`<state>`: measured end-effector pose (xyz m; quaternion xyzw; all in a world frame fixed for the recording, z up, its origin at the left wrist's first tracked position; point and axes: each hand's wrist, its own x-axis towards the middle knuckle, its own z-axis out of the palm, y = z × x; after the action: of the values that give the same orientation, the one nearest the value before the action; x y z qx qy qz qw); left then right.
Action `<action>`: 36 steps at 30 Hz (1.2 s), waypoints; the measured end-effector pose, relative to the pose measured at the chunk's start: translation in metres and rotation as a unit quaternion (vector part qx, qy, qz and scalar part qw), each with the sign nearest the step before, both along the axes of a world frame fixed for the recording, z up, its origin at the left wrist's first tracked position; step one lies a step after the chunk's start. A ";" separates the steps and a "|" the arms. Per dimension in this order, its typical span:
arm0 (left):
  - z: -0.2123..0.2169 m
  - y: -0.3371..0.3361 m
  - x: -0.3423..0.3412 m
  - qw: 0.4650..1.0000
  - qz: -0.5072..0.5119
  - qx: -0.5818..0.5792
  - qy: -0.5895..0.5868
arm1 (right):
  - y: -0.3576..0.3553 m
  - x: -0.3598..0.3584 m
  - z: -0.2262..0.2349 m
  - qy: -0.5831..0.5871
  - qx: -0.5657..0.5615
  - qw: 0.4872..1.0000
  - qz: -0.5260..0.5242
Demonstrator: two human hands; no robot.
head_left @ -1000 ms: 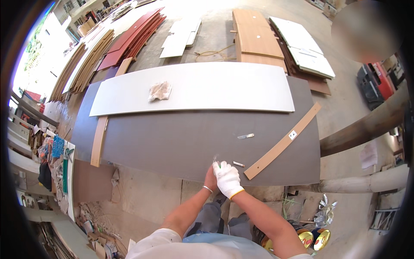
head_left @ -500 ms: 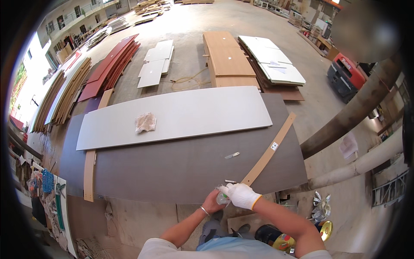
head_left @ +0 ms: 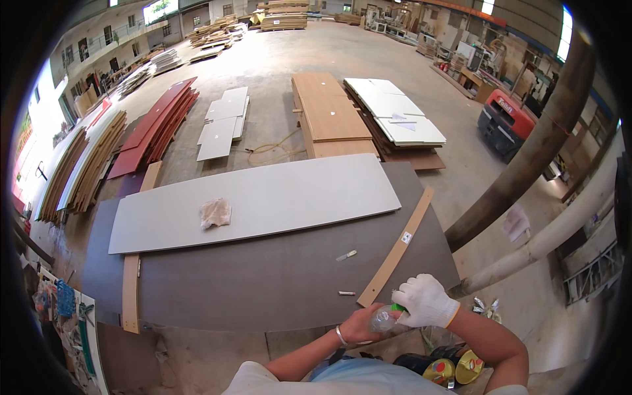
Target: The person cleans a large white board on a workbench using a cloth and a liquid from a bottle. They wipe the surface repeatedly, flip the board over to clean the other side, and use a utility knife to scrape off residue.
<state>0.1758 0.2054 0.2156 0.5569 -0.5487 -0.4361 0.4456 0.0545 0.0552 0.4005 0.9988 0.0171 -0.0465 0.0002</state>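
Note:
In front of my body, near the front edge of the grey-brown board [head_left: 217,296], my bare left hand [head_left: 361,324] wraps round a clear plastic bottle [head_left: 381,321]. My right hand [head_left: 424,301], in a white knit glove, closes over the bottle's top, where a green cap [head_left: 397,307] shows beside its fingers. A short white stick-like piece [head_left: 346,293] lies on the board, with a small scraper-like blade [head_left: 346,255] farther off. Across the back of the board rests a long white panel [head_left: 263,201] with a crumpled pinkish cloth [head_left: 215,214] on it.
Two wooden strips [head_left: 398,247] [head_left: 131,289] lie at the board's sides. Stacks of red panels [head_left: 155,125], wood-coloured panels [head_left: 329,115] and white panels [head_left: 395,112] stand beyond. A brown pole [head_left: 520,164] slants at right, before a red machine [head_left: 505,122]. Metal cans [head_left: 467,365] stand low right.
My view has tilted up, showing more of the far hall. Both hands and the bottle have shifted right, away from the white piece on the board; the green cap now shows more plainly.

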 end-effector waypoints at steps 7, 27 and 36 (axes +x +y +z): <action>0.024 -0.026 0.004 0.981 -0.140 -0.102 0.092 | 0.001 -0.009 0.025 -0.084 0.019 0.994 0.068; 0.028 -0.041 0.000 0.987 -0.150 -0.018 0.062 | 0.002 -0.029 0.000 -0.131 0.022 0.989 -0.062; 0.022 -0.043 0.005 0.956 -0.270 -0.077 0.089 | 0.002 -0.027 0.014 -0.119 0.052 0.990 0.049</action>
<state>0.1809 0.1619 0.2375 0.3108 -0.6687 -0.5448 0.3994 0.0274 0.0577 0.4142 0.9938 0.0682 0.0735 -0.0475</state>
